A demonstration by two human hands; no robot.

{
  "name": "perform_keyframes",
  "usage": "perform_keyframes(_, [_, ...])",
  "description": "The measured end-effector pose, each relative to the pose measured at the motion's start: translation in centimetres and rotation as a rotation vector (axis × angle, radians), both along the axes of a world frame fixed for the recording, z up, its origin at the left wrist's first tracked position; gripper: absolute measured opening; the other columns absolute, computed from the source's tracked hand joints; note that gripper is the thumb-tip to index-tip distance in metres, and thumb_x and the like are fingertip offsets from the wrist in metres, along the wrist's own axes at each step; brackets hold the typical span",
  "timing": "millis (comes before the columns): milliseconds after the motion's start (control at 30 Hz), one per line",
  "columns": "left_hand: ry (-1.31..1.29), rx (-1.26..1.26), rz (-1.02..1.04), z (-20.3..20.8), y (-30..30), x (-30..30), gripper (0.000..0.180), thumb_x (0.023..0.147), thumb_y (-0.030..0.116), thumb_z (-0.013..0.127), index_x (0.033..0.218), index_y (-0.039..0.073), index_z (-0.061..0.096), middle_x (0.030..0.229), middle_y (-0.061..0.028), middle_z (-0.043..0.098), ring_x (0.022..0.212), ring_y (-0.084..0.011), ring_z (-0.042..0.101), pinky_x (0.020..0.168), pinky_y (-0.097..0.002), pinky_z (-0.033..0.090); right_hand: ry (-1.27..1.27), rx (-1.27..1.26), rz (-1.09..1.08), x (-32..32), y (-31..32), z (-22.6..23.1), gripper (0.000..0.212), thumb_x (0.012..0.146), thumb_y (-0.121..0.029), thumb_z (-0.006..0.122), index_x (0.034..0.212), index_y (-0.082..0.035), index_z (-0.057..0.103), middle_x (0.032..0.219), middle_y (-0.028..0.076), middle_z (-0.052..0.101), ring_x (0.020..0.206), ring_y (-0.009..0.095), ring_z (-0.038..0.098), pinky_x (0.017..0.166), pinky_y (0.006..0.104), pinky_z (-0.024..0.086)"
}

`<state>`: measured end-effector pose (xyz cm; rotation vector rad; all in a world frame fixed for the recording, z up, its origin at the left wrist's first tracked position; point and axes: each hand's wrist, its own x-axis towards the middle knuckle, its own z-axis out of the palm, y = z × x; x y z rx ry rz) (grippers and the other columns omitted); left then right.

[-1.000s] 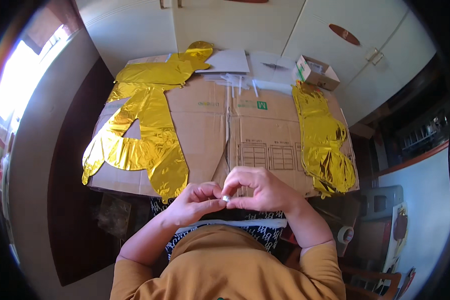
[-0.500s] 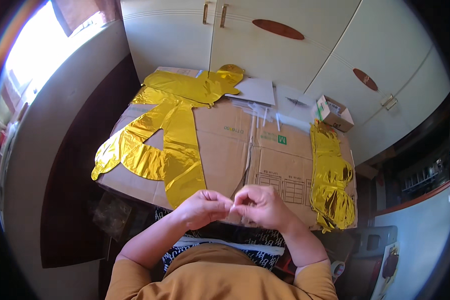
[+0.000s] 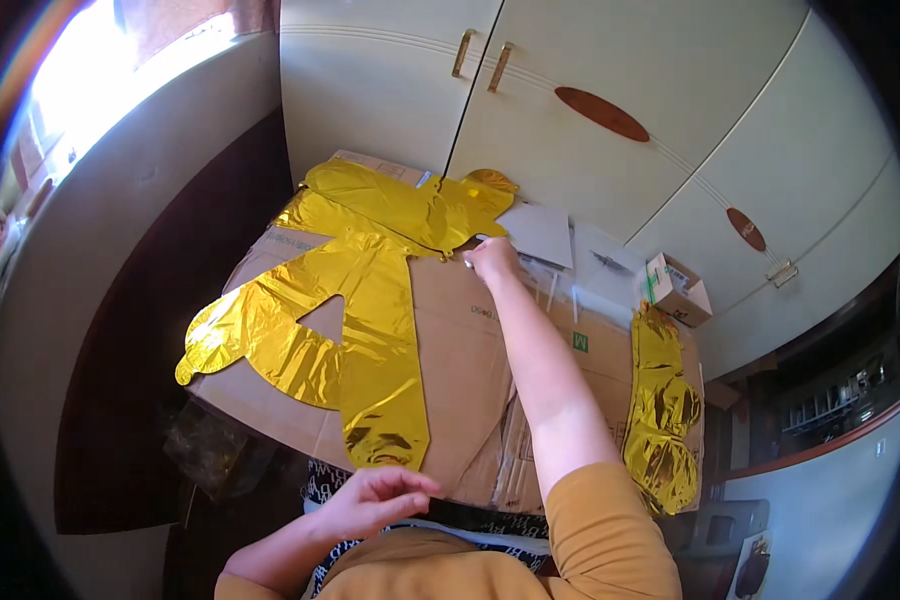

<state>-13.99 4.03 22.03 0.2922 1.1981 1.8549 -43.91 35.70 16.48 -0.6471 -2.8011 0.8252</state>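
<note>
The large cardboard sheet (image 3: 460, 400) bears a green square mark (image 3: 580, 342) with one pale character, right of its centre; small greenish print (image 3: 485, 312) near its middle, too small to read; the open carton (image 3: 678, 296) at the sheet's far right corner carries green and dark print; white lettering patterns the black fabric (image 3: 323, 484) below the sheet's near edge, partly covered.
</note>
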Motion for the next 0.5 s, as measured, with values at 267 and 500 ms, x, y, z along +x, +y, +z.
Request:
perform_keyframes(267, [-0.05,-0.053,-0.001,-1.5,-2.5,1.2,0.023,0.091,0.008,0.06,0.112,0.001,0.063,0.094,-0.0031,0.067,0.086,-0.0065,0.06,0.079,-0.021,0.049,0.163,-0.06,0.057,0.9,3.2,-0.8,0.022,0.082,-0.027,0.064,0.082,-0.006,0.071,0.069,0.009,0.068,0.055,0.016,0.062,0.055,0.0321,0.051])
perform_keyframes(500, [0.299,-0.486,-0.079,-6.2,-5.9,3.0,0.017,0.088,0.01,0.059,0.099,0.0,0.067,0.085,-0.0066,0.068,0.079,-0.01,0.061,0.071,-0.0266,0.05,0.281,-0.36,0.628,30.0,-4.8,9.5,0.008,0.084,-0.008,0.062,0.083,-0.001,0.066,0.073,0.009,0.064,0.065,0.019,0.062,0.061,0.0291,0.049])
